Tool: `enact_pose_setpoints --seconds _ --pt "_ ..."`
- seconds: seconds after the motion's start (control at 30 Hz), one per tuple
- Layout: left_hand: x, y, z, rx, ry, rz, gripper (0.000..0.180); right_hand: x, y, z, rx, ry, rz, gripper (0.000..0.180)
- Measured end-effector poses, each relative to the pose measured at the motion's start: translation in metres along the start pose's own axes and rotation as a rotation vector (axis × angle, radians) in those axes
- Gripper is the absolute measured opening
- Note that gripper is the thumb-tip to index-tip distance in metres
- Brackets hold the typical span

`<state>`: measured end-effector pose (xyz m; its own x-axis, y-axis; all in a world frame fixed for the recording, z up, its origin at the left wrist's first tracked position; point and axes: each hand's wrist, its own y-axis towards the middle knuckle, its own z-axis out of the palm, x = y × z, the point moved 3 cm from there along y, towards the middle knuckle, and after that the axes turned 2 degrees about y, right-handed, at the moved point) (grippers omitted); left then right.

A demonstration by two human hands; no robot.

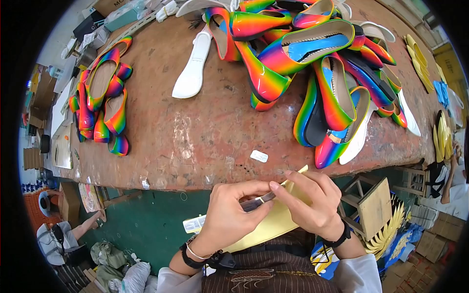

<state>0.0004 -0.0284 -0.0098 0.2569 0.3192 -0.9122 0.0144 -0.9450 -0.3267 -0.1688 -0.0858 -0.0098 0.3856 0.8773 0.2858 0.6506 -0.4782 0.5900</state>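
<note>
My left hand (233, 209) is closed around a slim dark tool (253, 203) with a shiny metal part, whose kind I cannot make out. Close beside it, my right hand (312, 202) has thumb and fingers pinched together near the tool's far end; what they grip is hidden. Under both hands lies a smooth yellow sheet-like piece (268, 228) over my lap, its upper tip showing past my right fingers. By my left wrist a white and blue printed label (194, 224) sticks out. A small white sticker (259, 156) lies on the table just beyond my hands.
The worn brown table (151, 146) carries a heap of rainbow flats (308, 46) at right and a smaller rainbow cluster (100, 97) at left. A white shoe sole (193, 68) lies between them. Wooden stools (373, 207) stand at right. Another person (58, 239) sits at lower left.
</note>
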Motion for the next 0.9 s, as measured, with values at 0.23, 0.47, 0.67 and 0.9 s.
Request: enact_pose_setpoints --seconds 0.23,0.47,0.67,0.9 --pt "-0.008 0.0 -0.001 -0.117 -0.038 -0.069 0.045 0.003 0.002 -0.003 0.021 0.015 -0.05 0.044" --pt "-0.007 0.004 -0.004 -0.039 -0.066 -0.093 0.049 0.001 0.0 -0.004 0.008 -0.024 -0.135 0.038" --pt "-0.004 0.008 -0.006 0.038 -0.167 -0.112 0.053 -0.003 0.0 -0.005 0.051 -0.014 -0.193 0.034" --pt "0.003 0.009 -0.004 0.061 -0.284 -0.107 0.048 -0.007 0.0 -0.004 0.063 0.031 -0.227 0.031"
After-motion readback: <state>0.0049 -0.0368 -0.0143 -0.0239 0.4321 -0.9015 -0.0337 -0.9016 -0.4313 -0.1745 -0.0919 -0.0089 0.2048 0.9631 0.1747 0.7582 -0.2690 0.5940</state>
